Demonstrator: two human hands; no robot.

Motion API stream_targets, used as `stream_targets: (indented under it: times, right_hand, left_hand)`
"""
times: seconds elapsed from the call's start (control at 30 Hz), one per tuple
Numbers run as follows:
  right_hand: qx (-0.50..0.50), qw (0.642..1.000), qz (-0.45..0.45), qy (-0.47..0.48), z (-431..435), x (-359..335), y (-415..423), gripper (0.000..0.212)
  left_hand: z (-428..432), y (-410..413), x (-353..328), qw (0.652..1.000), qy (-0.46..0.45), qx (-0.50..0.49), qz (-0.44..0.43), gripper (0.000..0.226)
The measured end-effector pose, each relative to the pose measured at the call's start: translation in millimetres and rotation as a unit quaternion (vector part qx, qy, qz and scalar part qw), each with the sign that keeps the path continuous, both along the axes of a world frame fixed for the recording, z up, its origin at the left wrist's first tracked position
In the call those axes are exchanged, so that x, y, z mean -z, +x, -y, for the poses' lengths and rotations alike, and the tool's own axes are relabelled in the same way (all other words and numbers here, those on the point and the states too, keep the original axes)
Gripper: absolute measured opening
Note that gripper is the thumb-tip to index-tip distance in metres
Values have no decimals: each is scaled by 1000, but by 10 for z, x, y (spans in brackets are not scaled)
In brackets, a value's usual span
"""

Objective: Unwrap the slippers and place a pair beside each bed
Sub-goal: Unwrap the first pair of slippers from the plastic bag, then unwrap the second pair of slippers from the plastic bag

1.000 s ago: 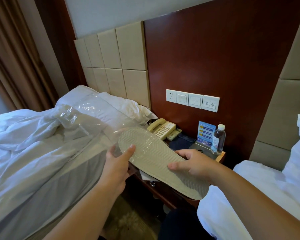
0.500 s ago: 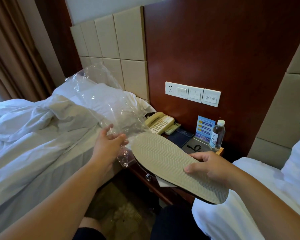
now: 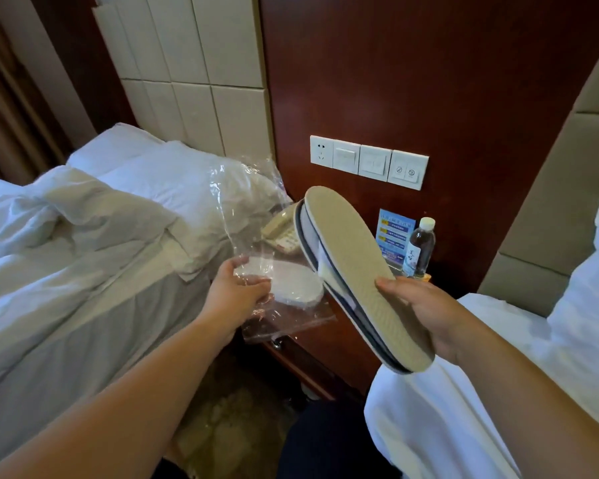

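Observation:
My right hand [image 3: 426, 309] grips a flat pair of slippers [image 3: 357, 267] by the heel end. Their beige ribbed sole faces up and the toe tilts toward the wall, over the nightstand. My left hand [image 3: 234, 292] pinches the clear plastic wrapper [image 3: 256, 216], which hangs crumpled between the left bed and the nightstand, apart from the slippers. A white oval slipper-like shape [image 3: 287, 283] shows through the plastic beside my left fingers. I cannot tell whether it is inside the wrapper or lying under it.
The left bed [image 3: 66, 257] has rumpled white bedding. The right bed [image 3: 464, 409] is at lower right. On the wooden nightstand [image 3: 312, 347] between them stand a phone [image 3: 279, 233], a blue card [image 3: 395, 233] and a water bottle [image 3: 419, 247]. Patterned floor lies below.
The slippers have come fully out of the wrapper. My right hand has lifted them up and to the right, while my left hand has drawn the loose wrapper away toward the nightstand.

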State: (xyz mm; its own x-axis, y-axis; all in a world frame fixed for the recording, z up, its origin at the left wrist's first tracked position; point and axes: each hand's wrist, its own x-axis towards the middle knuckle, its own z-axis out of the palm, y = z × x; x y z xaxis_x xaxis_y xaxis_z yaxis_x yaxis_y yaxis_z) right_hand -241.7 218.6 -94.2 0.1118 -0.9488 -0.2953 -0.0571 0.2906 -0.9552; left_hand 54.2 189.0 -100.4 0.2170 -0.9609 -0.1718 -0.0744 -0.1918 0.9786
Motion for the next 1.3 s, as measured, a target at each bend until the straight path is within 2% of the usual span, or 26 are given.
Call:
stream_targets:
  times: [0.1,0.23,0.37,0.57,0.63,0.7,0.83,0.93,1.07,1.1,1.17,1.2,1.23,1.3]
  right_hand:
    - [36,999,9,5,91,83,-9,43]
    - [78,997,13,20,180,221,-38,36]
    - [121,992,-4,46,274,400,-63,32]
    - [165,983,-51,68,413,694,-11,21]
    - [184,979,-64,62,477,783,68,24]
    - [198,976,-67,57,546,852,168,37]
    - [212,971,-93,63,681,1017,334,56]
    - [185,965,-169,82,743,1174,392,70]
    - [138,938,-312,67,729,1351,397,74]
    - [125,917,-376,47,713,1369,400,75]
    - [96,847,-522,-26,693,1373,426,77]
    - [82,818,-565,-70,699,1368,451,78]
    - [67,804,-582,-106,721,1356,488,78]
    - [40,807,-568,-154,807,1323,603,72]
  left_hand:
    - [17,-223,167,998,39,56,-10,58]
    - [74,-496,463,988,88,121,41,55]
    - [174,-802,827,979,111,161,54,54]
    - [354,-1090,1180,966,117,215,81,76]
    - [412,-1105,1240,961,115,235,84,89]
    - [453,-1082,1282,957,122,250,81,104]
    - [490,-939,1277,948,127,268,117,116]
    - [492,-779,1279,949,134,257,119,113]
    - [487,-501,1298,959,120,220,129,93]
    - [484,-426,1304,962,117,211,127,88]
    - [475,-273,1325,968,108,188,124,80]
    - [470,-192,1339,971,102,173,127,77]
    - [463,-114,1353,974,97,158,131,73]
    - [453,40,1384,979,93,131,126,66]
